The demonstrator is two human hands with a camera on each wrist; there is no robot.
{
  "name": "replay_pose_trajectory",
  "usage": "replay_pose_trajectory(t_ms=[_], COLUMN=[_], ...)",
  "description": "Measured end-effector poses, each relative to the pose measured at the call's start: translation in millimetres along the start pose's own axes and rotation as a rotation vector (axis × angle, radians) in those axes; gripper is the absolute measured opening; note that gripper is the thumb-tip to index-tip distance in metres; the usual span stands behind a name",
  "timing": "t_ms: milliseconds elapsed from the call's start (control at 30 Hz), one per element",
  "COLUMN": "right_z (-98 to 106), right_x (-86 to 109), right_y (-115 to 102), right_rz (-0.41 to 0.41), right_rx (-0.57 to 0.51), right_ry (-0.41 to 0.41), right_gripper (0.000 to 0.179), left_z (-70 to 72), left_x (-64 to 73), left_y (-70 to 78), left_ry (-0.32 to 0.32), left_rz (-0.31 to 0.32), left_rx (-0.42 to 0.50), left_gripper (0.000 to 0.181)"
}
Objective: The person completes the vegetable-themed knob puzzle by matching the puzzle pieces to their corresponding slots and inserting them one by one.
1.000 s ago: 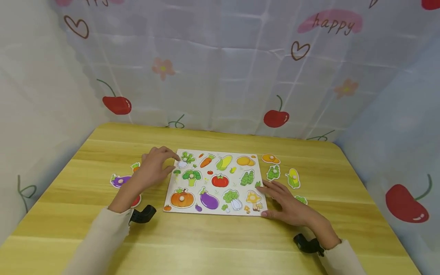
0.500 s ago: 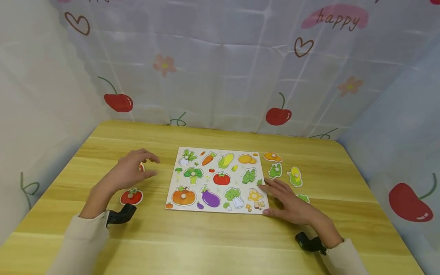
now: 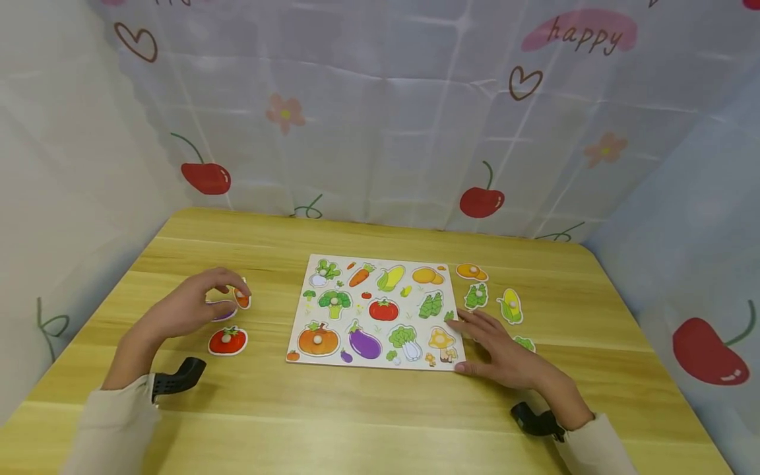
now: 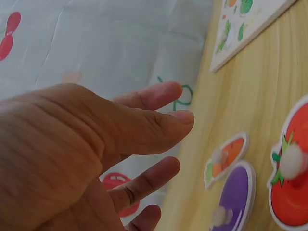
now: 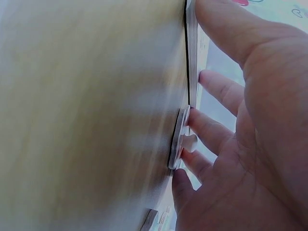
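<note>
Puzzle board point(image 3: 361, 315) lies flat on the table point(image 3: 356, 422), between the hands. Knobs show in three of its slots: radish piece point(image 3: 323, 272) at the far left corner, broccoli piece point(image 3: 335, 305) below it, pumpkin piece point(image 3: 318, 339) at the near left corner. Other outlines show printed vegetables.

Left hand point(image 3: 189, 302): released, fingers loosely bent, thumb and fingertips above the carrot piece point(image 3: 242, 298); left wrist view shows a gap between them. Carrot piece is on the table, left of the board, just beside the eggplant piece point(image 4: 236, 197); tomato piece point(image 3: 228, 341) sits nearer the person.

Right hand point(image 3: 499, 353): not grasping, fingers spread, thumb at the board's near right corner, fingertips along its right edge. Loose by it, right of the board: potato piece point(image 3: 472, 272), spear-shaped green piece point(image 3: 477, 296), corn piece point(image 3: 510, 307), leafy green piece point(image 3: 525, 343) partly hidden by that hand.
</note>
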State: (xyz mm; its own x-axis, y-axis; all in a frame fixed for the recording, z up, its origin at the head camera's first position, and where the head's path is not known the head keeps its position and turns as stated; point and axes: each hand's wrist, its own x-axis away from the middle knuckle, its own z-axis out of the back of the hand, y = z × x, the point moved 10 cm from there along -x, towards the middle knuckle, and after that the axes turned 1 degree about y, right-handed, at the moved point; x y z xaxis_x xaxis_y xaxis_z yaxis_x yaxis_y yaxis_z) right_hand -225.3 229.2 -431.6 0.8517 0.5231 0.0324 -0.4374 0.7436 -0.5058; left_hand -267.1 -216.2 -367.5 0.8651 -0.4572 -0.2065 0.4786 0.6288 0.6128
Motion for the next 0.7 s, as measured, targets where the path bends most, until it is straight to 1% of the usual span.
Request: replay_pose_trajectory(t_ms=[33, 100, 167, 267, 333, 500, 700], right_z=[0, 0, -1, 0, 0, 1, 0], right_x=[0.1, 0.4, 0.6, 0.7, 0.5, 0.1, 0.0], right_y=[0, 0, 0, 0, 0, -1, -1], right_rz=[0.000, 0.001, 0.003, 0.006, 0.008, 0.011, 0.011], right_rx=[-0.001, 0.001, -0.003, -0.006, -0.010, -0.003, -0.003], right_ry=[0.000, 0.000, 0.002, 0.009, 0.012, 0.014, 0.012], right_gripper=[0.073, 0.073, 0.073, 0.073, 0.073, 0.073, 0.073], left_z=[0.1, 0.2, 0.3, 3.0, 4.5, 5.3, 0.9], left_x=[1.5, 4.6, 7.4, 11.1, 12.7, 15.5, 18.0], left_y=[-3.1, -10.9, -21.0, -35.3, -42.6, -53.2, -60.8], left_ry=[-0.007, -0.022, -0.042, -0.054, -0.062, -0.077, -0.106], left_rz=[0.001, 0.031, 0.086, 0.167, 0.205, 0.243, 0.271], left_rx=[0.010, 0.022, 0.026, -0.002, -0.012, -0.029, -0.052], left_gripper=[0.025, 0.022, 0.021, 0.022, 0.022, 0.019, 0.018])
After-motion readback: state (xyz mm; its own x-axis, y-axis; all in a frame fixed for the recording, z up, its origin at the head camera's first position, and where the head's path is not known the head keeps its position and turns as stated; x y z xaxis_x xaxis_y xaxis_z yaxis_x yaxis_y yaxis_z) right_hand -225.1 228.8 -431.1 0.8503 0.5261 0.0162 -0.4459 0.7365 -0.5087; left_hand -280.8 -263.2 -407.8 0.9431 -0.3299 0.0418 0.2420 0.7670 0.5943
